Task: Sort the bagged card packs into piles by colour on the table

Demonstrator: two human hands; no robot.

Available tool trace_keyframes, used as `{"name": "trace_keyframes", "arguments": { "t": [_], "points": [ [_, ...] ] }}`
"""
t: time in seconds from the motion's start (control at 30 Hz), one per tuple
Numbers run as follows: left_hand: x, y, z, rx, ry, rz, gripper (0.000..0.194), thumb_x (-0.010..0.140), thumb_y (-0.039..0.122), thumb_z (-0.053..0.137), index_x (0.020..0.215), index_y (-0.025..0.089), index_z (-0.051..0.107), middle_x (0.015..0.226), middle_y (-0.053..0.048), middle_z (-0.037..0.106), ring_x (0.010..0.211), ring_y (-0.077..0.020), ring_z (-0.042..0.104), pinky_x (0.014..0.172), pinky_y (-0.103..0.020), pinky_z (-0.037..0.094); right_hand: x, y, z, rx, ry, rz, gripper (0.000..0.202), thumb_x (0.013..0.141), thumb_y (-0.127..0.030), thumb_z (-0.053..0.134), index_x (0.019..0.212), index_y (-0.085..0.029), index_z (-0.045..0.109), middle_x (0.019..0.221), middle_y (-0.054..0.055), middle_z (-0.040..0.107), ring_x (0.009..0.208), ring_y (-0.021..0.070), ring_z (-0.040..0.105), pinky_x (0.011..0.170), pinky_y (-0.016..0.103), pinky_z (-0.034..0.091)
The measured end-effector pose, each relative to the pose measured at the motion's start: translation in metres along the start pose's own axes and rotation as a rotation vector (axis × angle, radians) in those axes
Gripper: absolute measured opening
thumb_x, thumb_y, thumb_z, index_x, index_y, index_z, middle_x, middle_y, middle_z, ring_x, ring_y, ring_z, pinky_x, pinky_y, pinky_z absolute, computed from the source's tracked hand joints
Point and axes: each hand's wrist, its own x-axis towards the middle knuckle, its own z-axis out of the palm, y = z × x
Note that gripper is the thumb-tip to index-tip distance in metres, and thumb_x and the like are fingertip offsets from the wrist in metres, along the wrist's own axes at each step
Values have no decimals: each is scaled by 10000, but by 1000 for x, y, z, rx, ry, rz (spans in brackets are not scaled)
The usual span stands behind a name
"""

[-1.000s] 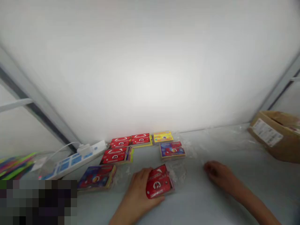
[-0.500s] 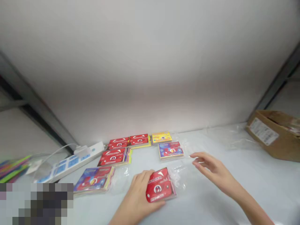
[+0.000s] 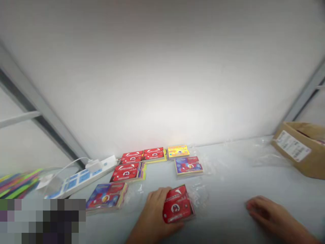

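My left hand (image 3: 154, 213) is wrapped around the left side of a red printed card pack (image 3: 178, 204), its thumb along the near edge. The pack rests on the table, with clear plastic wrap (image 3: 200, 196) trailing from its right side. Well to the right, my right hand (image 3: 269, 215) is over the table, somewhat blurred. Its fingers are loosely curled with a gap to the thumb, and I see nothing in them. Beyond the left hand lie a blue-and-red pack (image 3: 189, 166) and a yellow pack (image 3: 178, 151).
Red packs (image 3: 127, 172) and another blue-and-red pack (image 3: 106, 196) lie on the left. Beside them are a white power strip (image 3: 81, 178) with a plugged-in charger and colourful strips (image 3: 20, 183). A cardboard box (image 3: 299, 149) stands at right, near clear plastic film (image 3: 264, 156).
My right hand has moved right and nearer to me, away from the packs, its fingers more curled. My left hand stays on the red card pack. The view has shifted slightly.
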Motion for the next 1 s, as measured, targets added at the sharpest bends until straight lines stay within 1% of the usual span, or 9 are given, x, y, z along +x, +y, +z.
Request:
{"name": "trace_keyframes", "arguments": {
  "t": [0.07,0.13,0.27,0.37,0.47,0.57,0.67,0.87,1.0],
  "points": [
    [0,0,0,0,-9,2,768,516,366,773,1201,202,465,1218,-87,510,1108,-303,439,970,-425,335,2,-4,-1,17,58,-30,166,723,-333,501,692,-242,636,665,45,624,574,192,589,563,308,499],
    [-1,0,1,-8,-14,11,763,521,367,772,1197,194,464,1205,-87,514,1096,-299,443,962,-423,340,5,-16,-6,64,121,-65,183,751,-348,488,750,-237,633,690,38,626,587,181,589,573,297,502],
    [-1,1,1,-8,-4,57,739,538,361,766,1190,191,463,1179,-83,523,1074,-296,452,948,-425,350,16,-65,-21,153,147,-136,183,772,-387,523,812,-242,626,778,24,648,690,175,613,669,285,510],
    [0,2,2,3,-7,75,736,535,357,769,1184,192,464,1171,-86,524,1065,-298,456,941,-428,355,27,-102,-22,232,87,-232,175,790,-371,520,840,-231,613,848,30,640,767,171,612,715,284,507],
    [0,3,2,7,-17,79,744,538,360,771,1187,174,457,1161,-93,525,1063,-295,455,934,-427,363,34,-125,-10,276,2,-322,156,808,-323,508,874,-216,601,875,37,628,786,164,605,725,289,503],
    [0,4,2,16,-16,88,731,546,360,770,1182,182,455,1161,-92,526,1058,-293,460,934,-437,362,36,-131,0,273,-46,-341,168,816,-287,500,921,-204,600,906,48,631,794,165,601,741,305,495],
    [1,2,3,23,6,100,739,540,347,776,1182,179,449,1170,-98,517,1068,-299,451,933,-443,363,34,-125,0,268,-17,-299,182,826,-285,485,942,-200,598,906,50,632,774,162,597,732,306,487],
    [3,-9,11,61,182,192,678,589,377,746,1170,208,441,1142,-88,521,1039,-291,462,910,-455,378,30,-116,-12,237,42,-251,234,839,-361,466,853,-217,650,865,48,649,795,177,594,720,299,461],
    [4,-13,17,114,276,245,687,612,394,730,1191,192,421,1144,-101,511,1048,-294,454,914,-454,374,33,-123,2,206,15,-243,246,831,-338,475,858,-200,677,814,59,633,768,183,595,697,299,456]
  ]
}}
